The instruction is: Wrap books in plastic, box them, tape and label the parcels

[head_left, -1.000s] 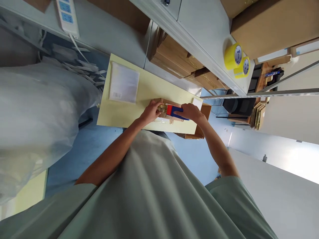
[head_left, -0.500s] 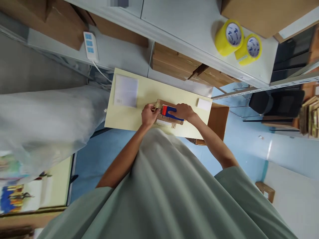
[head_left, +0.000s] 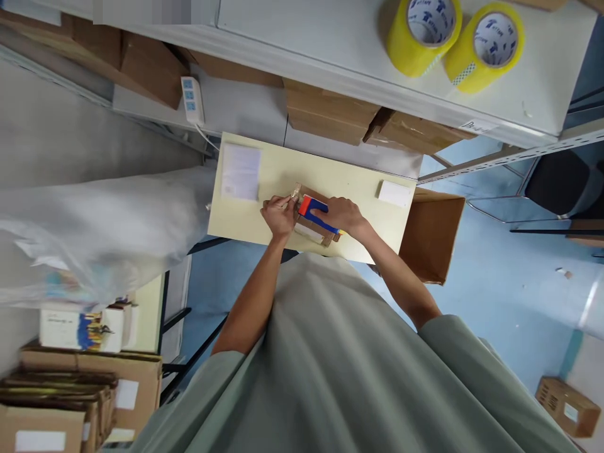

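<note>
My right hand (head_left: 343, 214) is wrapped over a blue tape dispenser (head_left: 317, 215) with an orange-red front end and some yellow showing at its other end. Under it lies a small brown cardboard box (head_left: 315, 190) with a white patch on the side nearest me. At the box's left end, the fingers of my left hand (head_left: 279, 215) are closed in a pinch by a shiny strip of tape (head_left: 296, 190). How far the strip runs beneath the dispenser is hidden.
A white sheet (head_left: 240, 171) and a small white box (head_left: 394, 193) rest on the cream table (head_left: 278, 157). Yellow tape rolls (head_left: 486, 47) stand on the shelf above. An open carton (head_left: 431, 239) is right of the table, a large plastic bag (head_left: 108, 220) left.
The camera view has shifted, bringing stacked cartons into sight at lower left. The dispenser's red end sits slightly further left and tilts more, and both hands stay at the box.
</note>
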`<state>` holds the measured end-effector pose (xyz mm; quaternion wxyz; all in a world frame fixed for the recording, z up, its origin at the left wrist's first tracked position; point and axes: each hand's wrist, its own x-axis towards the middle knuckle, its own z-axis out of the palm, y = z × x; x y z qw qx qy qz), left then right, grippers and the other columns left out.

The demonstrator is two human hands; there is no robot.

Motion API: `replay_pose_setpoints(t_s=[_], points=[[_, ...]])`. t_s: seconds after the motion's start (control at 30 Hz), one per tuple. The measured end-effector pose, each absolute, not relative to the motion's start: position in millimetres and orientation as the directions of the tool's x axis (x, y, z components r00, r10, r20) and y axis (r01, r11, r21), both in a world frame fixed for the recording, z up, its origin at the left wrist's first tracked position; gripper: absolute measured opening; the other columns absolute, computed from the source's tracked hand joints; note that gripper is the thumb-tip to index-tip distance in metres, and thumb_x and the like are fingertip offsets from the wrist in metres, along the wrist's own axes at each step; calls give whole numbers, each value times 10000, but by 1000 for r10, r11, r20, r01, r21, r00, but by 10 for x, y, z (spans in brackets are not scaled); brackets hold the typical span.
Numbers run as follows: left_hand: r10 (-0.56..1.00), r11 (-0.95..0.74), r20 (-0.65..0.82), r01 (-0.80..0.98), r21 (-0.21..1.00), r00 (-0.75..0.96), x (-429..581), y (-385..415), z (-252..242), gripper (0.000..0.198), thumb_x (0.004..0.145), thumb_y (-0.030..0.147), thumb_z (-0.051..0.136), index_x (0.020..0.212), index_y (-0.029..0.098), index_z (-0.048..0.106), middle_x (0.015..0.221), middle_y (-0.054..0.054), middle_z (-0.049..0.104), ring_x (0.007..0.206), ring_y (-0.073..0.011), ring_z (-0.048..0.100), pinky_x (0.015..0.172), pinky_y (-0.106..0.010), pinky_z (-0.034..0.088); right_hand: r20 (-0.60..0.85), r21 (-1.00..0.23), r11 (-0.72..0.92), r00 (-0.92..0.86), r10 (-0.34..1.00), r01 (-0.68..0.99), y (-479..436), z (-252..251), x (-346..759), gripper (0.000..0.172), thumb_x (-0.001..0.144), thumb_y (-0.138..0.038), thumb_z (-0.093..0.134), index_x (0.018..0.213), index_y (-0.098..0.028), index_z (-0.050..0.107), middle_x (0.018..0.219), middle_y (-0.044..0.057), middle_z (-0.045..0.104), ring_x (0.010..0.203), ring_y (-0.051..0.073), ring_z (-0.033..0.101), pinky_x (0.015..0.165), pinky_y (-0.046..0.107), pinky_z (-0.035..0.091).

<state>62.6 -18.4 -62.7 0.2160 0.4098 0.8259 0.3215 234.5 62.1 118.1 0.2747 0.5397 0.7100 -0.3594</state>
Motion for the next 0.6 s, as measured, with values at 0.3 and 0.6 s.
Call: replay_pose_setpoints(t_s=[0.3,0.6], points=[[794,517,-130,548,657,-593,185,-124,-592,189,1004,370,800,1018,211,902,1020,-70,844,934,-250,733,1002,-389,566,-839,-178,22,-164,520,984,291,1447,3623,648,1147,-746,523,999,-173,787,957,167,831,896,301,798,712,341,495],[792,551,-165,571,608,-588,189,-210,-490,236,988,389,749,1031,198,880,1063,-78,850,896,-231,733,1004,-370,592,-864,-164,41,-163,477,986,266,1085,3866,590,1142,-711,564,1095,-176,807,1020,167,844,923,314,803,752,369,532]])
